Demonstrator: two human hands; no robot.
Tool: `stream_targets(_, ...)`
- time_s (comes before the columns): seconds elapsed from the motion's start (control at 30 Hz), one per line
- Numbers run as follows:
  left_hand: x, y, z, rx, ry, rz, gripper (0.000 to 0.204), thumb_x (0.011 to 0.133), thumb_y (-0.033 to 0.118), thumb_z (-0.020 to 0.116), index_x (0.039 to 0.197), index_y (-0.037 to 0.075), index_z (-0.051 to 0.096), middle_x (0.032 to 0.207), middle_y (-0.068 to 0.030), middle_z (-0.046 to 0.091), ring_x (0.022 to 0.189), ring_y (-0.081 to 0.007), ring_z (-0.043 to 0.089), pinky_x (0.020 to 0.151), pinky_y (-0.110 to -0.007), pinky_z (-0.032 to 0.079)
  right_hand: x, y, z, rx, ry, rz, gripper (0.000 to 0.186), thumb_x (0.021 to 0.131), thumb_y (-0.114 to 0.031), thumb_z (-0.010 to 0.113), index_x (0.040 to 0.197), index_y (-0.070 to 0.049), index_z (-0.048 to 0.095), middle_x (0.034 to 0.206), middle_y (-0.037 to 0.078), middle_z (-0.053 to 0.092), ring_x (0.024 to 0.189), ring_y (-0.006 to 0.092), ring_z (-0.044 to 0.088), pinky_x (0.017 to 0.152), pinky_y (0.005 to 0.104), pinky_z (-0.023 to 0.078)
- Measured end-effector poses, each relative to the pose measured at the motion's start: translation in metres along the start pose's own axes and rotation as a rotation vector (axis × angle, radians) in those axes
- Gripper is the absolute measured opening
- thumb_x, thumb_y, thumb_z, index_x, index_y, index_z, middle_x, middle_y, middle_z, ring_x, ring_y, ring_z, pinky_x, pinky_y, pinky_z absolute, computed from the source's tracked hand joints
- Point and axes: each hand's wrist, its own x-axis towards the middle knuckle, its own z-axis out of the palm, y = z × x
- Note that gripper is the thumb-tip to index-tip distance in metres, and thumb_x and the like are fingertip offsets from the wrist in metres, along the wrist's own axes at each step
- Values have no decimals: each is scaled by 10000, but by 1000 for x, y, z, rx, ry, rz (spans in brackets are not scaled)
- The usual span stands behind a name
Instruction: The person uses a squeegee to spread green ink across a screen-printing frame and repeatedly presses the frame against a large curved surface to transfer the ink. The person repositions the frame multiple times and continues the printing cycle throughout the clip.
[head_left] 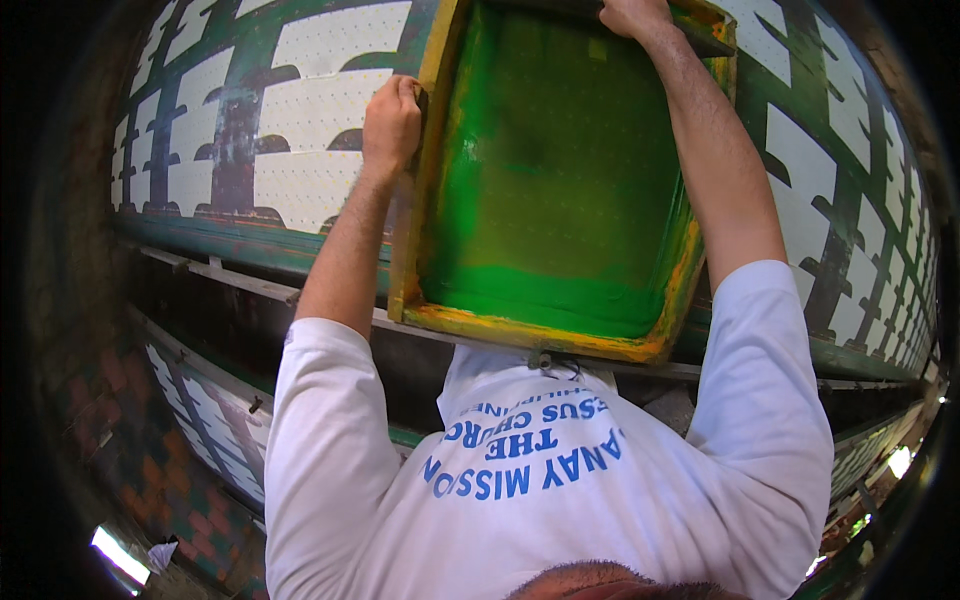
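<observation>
A screen-printing frame with yellow-stained wooden sides lies in front of me. Wet green ink coats its mesh, thickest along the near end and up the left side. My left hand is closed around the frame's left rail, toward the far end. At the frame's far end, my right hand is closed on a squeegee; the dark end of its bar shows to the right of my wrist. The top edge of the view cuts off part of this hand and most of the squeegee.
Under the frame is a long dark-green printing table bearing rows of white cut pieces. A rail runs along its near edge. Lower left, more white pieces lie on another surface beside a floor of patchy brown blocks.
</observation>
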Motion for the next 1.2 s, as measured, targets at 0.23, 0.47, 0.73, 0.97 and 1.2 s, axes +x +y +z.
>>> stream_targets(0.23,-3,6,0,93,8,-54,389,1098,317,413,1147,64,705,1072,-219,739,1039,-454,680,891,-527,522,-65,-30,28,63,110,-4,172,891,-128,665,983,-85,803,1035,178,788,987,370,773,848,484,634)
stream_targets(0.47,-5,9,2,233,18,-58,399,1098,347,396,1177,106,704,1079,-207,745,1034,-437,691,888,-533,528,-10,10,-10,87,115,-18,212,830,-94,679,1000,-92,806,989,192,780,990,359,765,865,486,621)
stream_targets(0.73,-5,16,1,258,27,-77,375,1102,303,392,1137,87,698,1084,-200,737,1013,-466,682,873,-547,525,36,33,-10,100,95,91,251,861,-101,662,1069,-72,799,1100,205,770,1058,382,746,883,483,618)
stream_targets(0.97,-5,4,4,239,38,-1,397,1093,355,393,1175,126,707,1076,-214,749,1033,-451,697,891,-553,535,-31,6,-13,159,-79,280,293,889,-175,669,1117,-29,784,1168,211,759,1099,375,737,936,485,600)
stream_targets(1.2,0,-2,6,282,-1,83,406,1089,347,371,1192,120,693,1128,-200,746,1066,-456,689,912,-551,534,-180,-41,-5,196,-134,200,221,878,-170,693,1036,-56,797,1042,192,784,1001,371,769,880,481,622)
